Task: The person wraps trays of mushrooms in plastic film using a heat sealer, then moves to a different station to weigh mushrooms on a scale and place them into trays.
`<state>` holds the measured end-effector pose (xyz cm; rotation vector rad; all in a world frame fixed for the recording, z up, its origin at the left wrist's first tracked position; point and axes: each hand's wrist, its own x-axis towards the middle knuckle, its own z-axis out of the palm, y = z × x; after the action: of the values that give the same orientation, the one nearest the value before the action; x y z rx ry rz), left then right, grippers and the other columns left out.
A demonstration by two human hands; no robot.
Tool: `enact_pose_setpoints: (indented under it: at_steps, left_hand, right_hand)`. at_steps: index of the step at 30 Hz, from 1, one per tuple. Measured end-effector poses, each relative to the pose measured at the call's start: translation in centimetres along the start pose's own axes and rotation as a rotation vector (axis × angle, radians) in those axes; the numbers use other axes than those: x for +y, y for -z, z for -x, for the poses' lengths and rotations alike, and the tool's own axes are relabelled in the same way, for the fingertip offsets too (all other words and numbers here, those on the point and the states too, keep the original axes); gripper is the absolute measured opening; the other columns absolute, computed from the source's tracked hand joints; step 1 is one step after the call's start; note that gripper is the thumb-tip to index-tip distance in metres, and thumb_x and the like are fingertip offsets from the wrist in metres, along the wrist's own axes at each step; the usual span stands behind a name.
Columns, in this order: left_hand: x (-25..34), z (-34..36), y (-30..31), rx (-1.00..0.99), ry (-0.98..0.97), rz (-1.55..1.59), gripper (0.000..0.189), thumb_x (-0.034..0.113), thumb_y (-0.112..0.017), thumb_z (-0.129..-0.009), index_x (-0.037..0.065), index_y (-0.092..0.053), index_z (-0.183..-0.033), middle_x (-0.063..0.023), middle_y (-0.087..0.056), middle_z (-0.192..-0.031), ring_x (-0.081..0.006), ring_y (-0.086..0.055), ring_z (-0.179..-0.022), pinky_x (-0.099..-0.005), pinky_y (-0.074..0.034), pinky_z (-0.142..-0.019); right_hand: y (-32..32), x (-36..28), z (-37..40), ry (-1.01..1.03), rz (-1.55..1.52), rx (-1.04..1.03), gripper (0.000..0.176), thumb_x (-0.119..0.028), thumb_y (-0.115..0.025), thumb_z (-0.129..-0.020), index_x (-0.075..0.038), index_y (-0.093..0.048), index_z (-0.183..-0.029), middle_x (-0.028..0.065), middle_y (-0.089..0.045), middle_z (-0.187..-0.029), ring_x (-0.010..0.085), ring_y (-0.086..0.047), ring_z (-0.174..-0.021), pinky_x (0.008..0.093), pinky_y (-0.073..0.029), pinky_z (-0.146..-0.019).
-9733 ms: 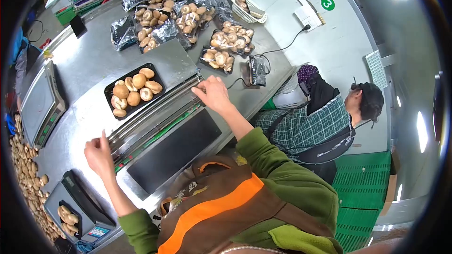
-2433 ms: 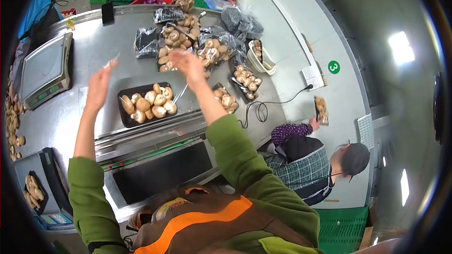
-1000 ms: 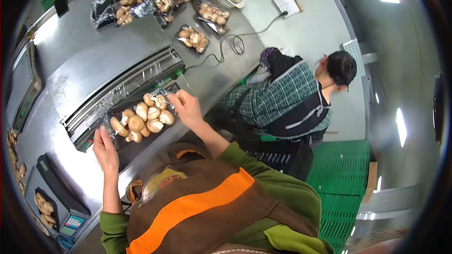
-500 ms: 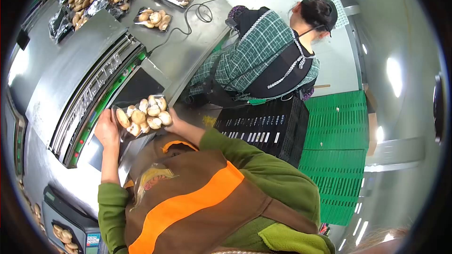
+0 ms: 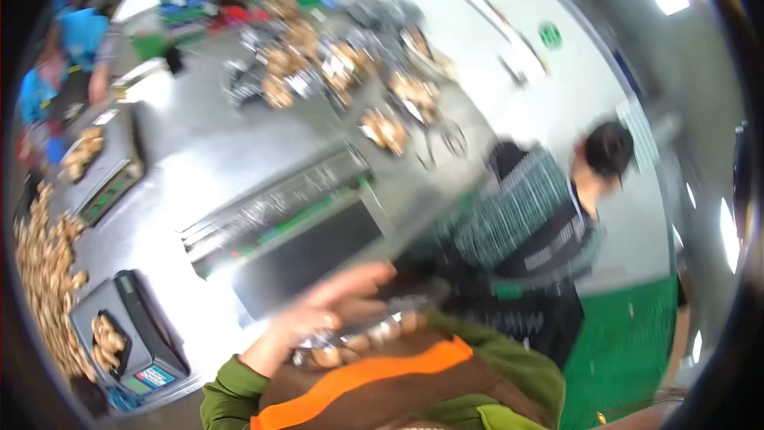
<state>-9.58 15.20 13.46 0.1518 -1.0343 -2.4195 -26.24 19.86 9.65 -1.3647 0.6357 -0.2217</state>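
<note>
My left hand (image 5: 334, 302) is blurred, with its fingers stretched out and apart, just above and against a film-wrapped pack of mushrooms (image 5: 358, 342). This pack is close to my brown apron with the orange stripe (image 5: 366, 374). Beyond my hand lies the dark plate (image 5: 310, 255) of the wrapping machine, whose metal bar and green strip (image 5: 278, 203) run along its far side. My right hand does not show; only the green sleeve (image 5: 493, 342) is seen, leading towards the right end of the pack.
Wrapped mushroom packs (image 5: 294, 60) lie at the table's far side. A scale (image 5: 131, 334) with mushrooms and a mushroom heap (image 5: 44, 279) are at left. A co-worker (image 5: 525, 215) stands at right, near a black crate (image 5: 525, 318) and green crates (image 5: 629, 334). Another person (image 5: 76, 56) is far left.
The view has swung left and up. The pack is now lower, close to my apron. My left hand has moved from its left end to over it; my right hand has gone out of sight.
</note>
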Motion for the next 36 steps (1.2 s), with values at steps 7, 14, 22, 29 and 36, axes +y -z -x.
enact_pose_setpoints:
  at_steps: [7, 14, 22, 29, 36]
  left_hand:
    - [-3.9, 3.6, 2.3, 0.055, 0.273, 0.373, 0.059, 0.047, -0.063, -0.082, 0.002, -0.055, -0.118, -0.0136, -0.056, -0.115, -0.0188, -0.052, -0.109, -0.0289, -0.047, -0.087]
    - [-6.5, 3.0, 4.2, -0.016, 0.226, 0.528, 0.044, 0.039, -0.057, -0.088, 0.003, -0.057, -0.113, -0.0115, -0.060, -0.107, -0.0171, -0.056, -0.098, -0.0268, -0.049, -0.082]
    - [-11.8, 2.3, 8.7, 0.119, 0.121, 0.592, 0.029, 0.030, -0.052, -0.095, 0.004, -0.058, -0.107, -0.0092, -0.064, -0.098, -0.0152, -0.062, -0.086, -0.0243, -0.052, -0.075]
    - [-8.8, 5.9, 10.3, 0.725, 0.255, -0.046, 0.031, 0.027, -0.053, -0.095, 0.000, -0.059, -0.110, -0.0071, -0.065, -0.098, -0.0107, -0.060, -0.085, -0.0235, -0.050, -0.077]
    - [-4.1, 14.3, 14.9, 1.278, -0.323, -0.862, 0.026, 0.023, -0.062, -0.086, 0.003, -0.062, -0.102, -0.0094, -0.063, -0.094, -0.0157, -0.060, -0.085, -0.0295, -0.048, -0.076]
  right_hand:
    - [4.5, 5.9, 1.5, -0.116, -0.131, 0.601, 0.038, -0.027, -0.051, -0.093, 0.001, -0.052, -0.119, 0.0126, -0.059, -0.113, 0.0178, -0.056, -0.096, 0.0312, -0.046, -0.085]
    - [4.4, 1.3, 6.5, 0.306, -0.309, 0.350, 0.074, -0.049, -0.055, -0.087, 0.009, -0.040, -0.131, 0.0257, -0.047, -0.132, 0.0330, -0.048, -0.122, 0.0411, -0.037, -0.102]
    - [6.0, 5.5, 4.1, -0.171, -0.179, 0.693, 0.039, -0.015, -0.061, -0.084, 0.002, -0.058, -0.119, 0.0073, -0.063, -0.110, 0.0140, -0.058, -0.096, 0.0283, -0.046, -0.085]
    - [15.1, 3.1, 4.7, 0.537, -0.926, 1.281, 0.041, -0.037, -0.055, -0.091, -0.004, -0.055, -0.115, 0.0091, -0.064, -0.103, 0.0222, -0.063, -0.092, 0.0345, -0.053, -0.078]
    - [16.9, 5.8, 2.2, 0.512, -1.100, 1.031, 0.026, -0.030, -0.053, -0.095, -0.008, -0.061, -0.105, 0.0012, -0.064, -0.091, 0.0127, -0.061, -0.076, 0.0244, -0.051, -0.061]
